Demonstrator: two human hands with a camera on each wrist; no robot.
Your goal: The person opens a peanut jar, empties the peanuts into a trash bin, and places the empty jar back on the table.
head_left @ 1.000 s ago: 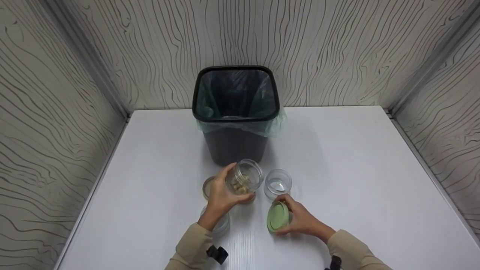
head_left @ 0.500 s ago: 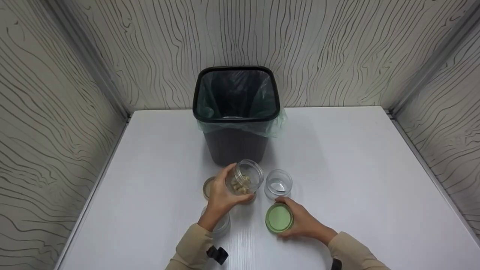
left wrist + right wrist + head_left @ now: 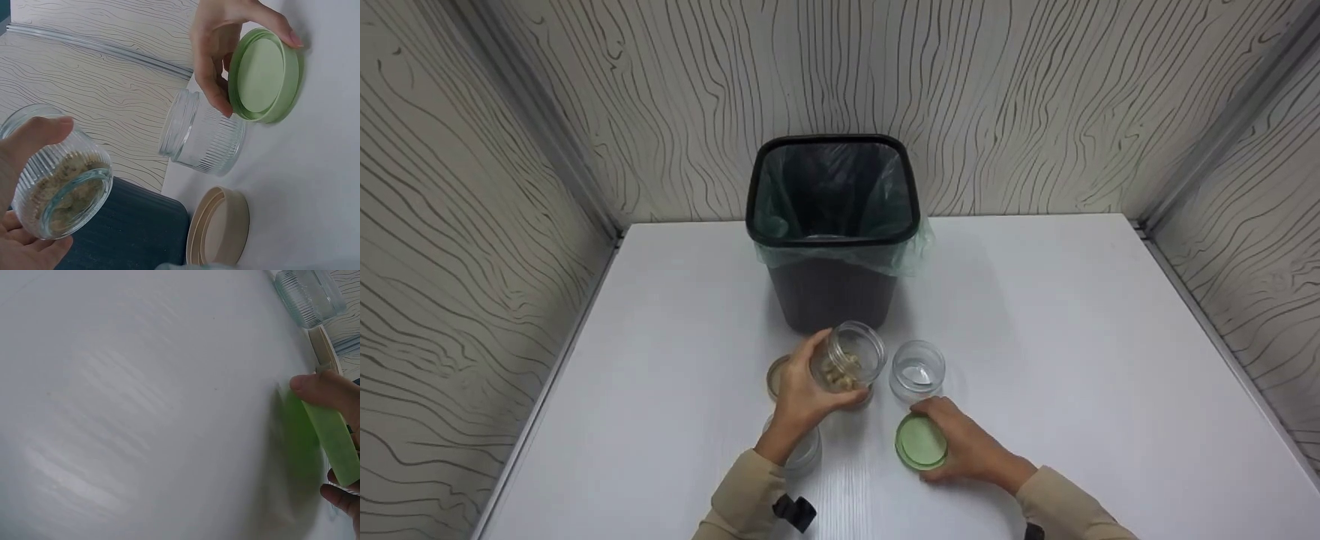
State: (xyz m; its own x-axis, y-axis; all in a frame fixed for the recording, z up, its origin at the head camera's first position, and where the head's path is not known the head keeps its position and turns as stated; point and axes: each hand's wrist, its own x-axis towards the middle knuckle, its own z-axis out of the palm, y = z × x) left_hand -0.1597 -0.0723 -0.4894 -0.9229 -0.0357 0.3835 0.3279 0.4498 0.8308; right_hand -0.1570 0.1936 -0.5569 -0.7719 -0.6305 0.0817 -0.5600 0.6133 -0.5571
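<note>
A ribbed clear glass jar (image 3: 851, 356) with pale, lumpy pieces in its bottom is gripped by my left hand (image 3: 804, 390). It is tilted above the table, its open mouth toward the upper right in the head view. My right hand (image 3: 964, 446) holds a round green lid (image 3: 922, 442) by the rim, its recessed inner face upward and close over the table. Just beyond that hand stands a clear glass jar (image 3: 205, 135), uncovered. Another clear glass jar (image 3: 804, 452) is partly hidden under my left wrist.
A dark bin (image 3: 832, 292) with a pale green liner stands behind the jars, near the back wall. One beige lid (image 3: 777, 375) lies left of my left hand, partly covered. A beige lid (image 3: 233, 225) also shows by the bin in the left wrist view.
My right hand has turned the green lid from a steep tilt to nearly flat and shifted slightly toward the front. My left hand holds its jar in place.
</note>
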